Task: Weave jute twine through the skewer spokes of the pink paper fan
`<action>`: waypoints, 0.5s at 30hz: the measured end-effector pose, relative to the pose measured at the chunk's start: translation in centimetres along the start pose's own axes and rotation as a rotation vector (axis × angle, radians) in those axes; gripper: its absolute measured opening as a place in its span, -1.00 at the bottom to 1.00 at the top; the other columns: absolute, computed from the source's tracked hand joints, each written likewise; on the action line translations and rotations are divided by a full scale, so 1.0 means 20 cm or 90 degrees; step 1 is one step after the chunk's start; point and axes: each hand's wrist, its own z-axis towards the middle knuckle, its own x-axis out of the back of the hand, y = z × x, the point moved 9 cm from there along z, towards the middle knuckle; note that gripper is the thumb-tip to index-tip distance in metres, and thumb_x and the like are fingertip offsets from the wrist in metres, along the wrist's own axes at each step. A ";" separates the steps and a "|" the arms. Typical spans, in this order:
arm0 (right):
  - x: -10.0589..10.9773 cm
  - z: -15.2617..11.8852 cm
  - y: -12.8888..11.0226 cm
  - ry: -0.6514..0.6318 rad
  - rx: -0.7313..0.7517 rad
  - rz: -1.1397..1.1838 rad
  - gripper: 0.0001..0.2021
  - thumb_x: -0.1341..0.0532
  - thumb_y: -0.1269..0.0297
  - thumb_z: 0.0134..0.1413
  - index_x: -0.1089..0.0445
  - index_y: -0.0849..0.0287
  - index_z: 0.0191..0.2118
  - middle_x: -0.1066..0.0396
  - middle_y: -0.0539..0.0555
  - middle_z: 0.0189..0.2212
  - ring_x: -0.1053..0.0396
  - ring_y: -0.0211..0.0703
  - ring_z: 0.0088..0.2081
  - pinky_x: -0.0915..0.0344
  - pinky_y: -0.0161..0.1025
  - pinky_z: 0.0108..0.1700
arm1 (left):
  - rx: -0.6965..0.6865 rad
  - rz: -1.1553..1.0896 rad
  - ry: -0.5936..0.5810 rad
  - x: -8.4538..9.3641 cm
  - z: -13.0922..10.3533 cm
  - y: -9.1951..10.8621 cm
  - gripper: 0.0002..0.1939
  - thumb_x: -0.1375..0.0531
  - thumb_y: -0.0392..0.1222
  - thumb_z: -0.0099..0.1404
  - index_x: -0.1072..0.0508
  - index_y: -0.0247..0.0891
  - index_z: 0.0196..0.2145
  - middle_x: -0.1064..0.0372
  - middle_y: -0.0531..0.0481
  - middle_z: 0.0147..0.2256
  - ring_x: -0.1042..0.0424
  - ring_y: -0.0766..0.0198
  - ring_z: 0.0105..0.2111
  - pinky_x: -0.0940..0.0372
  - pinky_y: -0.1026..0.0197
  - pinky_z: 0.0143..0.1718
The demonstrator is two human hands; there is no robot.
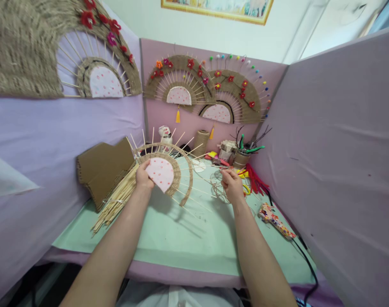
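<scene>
A half-round fan (174,182) of thin sticks and woven twine is held up over the table, tilted. Its middle is a white fabric half-disc (161,172) with pink-red dots. An outer woven band (191,175) crosses the sticks, whose tips stick out bare. My left hand (144,175) grips the fan at its left straight edge, thumb over the fabric. Right of the fan, my right hand (231,185) is closed in a pinch at the twine (217,187), which hangs in loose loops beside the fingers. The exact pinch point is small and partly hidden.
Bundled sticks (117,198) and cut cardboard (101,170) lie left. A twine spool (200,143) and a jar with green-handled pliers (242,158) stand behind. Right are red strips (255,179), yellow-handled scissors (246,189) and a patterned glue gun (275,221) with a cord. Finished fans (181,64) hang on the partitions.
</scene>
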 end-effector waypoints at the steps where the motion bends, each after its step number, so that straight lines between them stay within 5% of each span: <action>1: 0.01 0.00 0.00 0.012 -0.002 0.030 -0.78 -0.31 0.15 -0.22 -0.32 0.16 -0.50 0.09 -0.19 -0.73 0.19 -0.42 -0.66 0.23 -0.37 -0.63 | 0.003 0.004 -0.002 0.00 -0.01 0.00 -0.93 -0.12 -0.34 0.08 -0.40 -0.34 -0.48 -0.42 -0.06 -0.55 -0.47 0.17 -0.42 -0.37 0.14 -0.27; 15: -0.01 -0.01 -0.04 -0.024 0.024 0.092 -0.81 -0.32 0.20 -0.23 -0.36 0.18 -0.54 -0.02 -0.15 -0.71 0.16 -0.43 -0.65 0.21 -0.37 -0.62 | 0.000 0.015 -0.008 -0.02 -0.03 0.01 -0.92 -0.11 -0.36 0.08 -0.39 -0.36 -0.52 -0.42 -0.06 -0.56 -0.48 0.15 -0.39 -0.36 0.13 -0.23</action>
